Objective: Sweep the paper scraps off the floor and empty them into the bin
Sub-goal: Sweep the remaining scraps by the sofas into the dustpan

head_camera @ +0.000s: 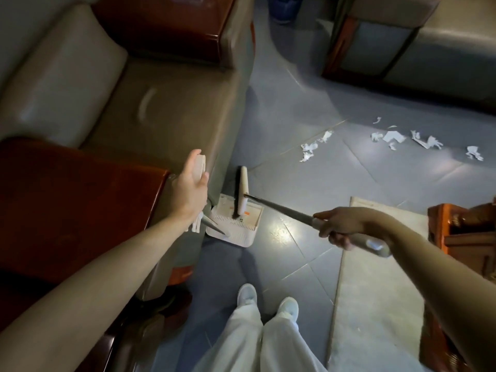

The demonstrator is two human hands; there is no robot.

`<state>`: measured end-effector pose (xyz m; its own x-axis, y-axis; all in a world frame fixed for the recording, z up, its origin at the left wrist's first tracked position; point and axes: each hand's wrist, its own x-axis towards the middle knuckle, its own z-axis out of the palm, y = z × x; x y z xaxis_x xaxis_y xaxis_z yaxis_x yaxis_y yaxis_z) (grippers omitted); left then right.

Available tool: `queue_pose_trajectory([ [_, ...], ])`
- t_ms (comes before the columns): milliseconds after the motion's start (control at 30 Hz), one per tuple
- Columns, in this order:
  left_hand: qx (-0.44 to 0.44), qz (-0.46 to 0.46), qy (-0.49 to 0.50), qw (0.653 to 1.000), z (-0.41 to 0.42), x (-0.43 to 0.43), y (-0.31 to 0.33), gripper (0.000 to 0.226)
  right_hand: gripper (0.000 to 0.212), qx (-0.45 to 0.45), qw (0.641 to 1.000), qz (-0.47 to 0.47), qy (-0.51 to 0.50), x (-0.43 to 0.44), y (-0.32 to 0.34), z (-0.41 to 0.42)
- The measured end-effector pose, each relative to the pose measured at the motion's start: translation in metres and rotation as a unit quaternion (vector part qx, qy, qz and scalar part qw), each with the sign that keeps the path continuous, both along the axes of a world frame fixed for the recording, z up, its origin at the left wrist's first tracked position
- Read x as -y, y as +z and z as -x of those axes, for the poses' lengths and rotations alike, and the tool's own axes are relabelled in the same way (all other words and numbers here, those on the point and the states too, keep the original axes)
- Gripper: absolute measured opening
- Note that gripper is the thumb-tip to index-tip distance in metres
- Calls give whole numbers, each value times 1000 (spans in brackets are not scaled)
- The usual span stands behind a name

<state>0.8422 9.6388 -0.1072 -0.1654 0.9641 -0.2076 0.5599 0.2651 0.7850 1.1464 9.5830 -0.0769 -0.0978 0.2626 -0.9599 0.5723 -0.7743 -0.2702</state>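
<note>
My left hand [191, 189] holds the pale top of the dustpan handle [200, 163] beside the sofa. The white dustpan [241, 232] stands on the floor below it, its comb teeth showing. My right hand [341, 228] grips the broom handle [284, 210], which slants down to the left. The broom head [243, 191] stands on end with its dark bristles over the dustpan. White paper scraps [311, 150] lie on the grey tile floor further off, with several more scraps [418, 139] to the right. A blue bin [281, 8] stands at the far top, partly cut off.
A beige leather sofa [120, 84] with red-brown wooden arms fills the left. Another sofa [402, 41] stands at the top right. A pale rug [375, 277] lies at the right, next to a wooden table [461, 232]. My feet in white shoes [268, 302] stand at the bottom.
</note>
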Motion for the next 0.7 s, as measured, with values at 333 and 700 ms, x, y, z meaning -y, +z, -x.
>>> queue_pose_trajectory([
  [333,-24,-20,-91,995,-43,-37,8,44,42,-4,979,-67,-193,-28,46,-91],
  [700,-32,0,-191,981,-177,-173,2,47,55,209,940,-254,-91,-120,-3,-217],
])
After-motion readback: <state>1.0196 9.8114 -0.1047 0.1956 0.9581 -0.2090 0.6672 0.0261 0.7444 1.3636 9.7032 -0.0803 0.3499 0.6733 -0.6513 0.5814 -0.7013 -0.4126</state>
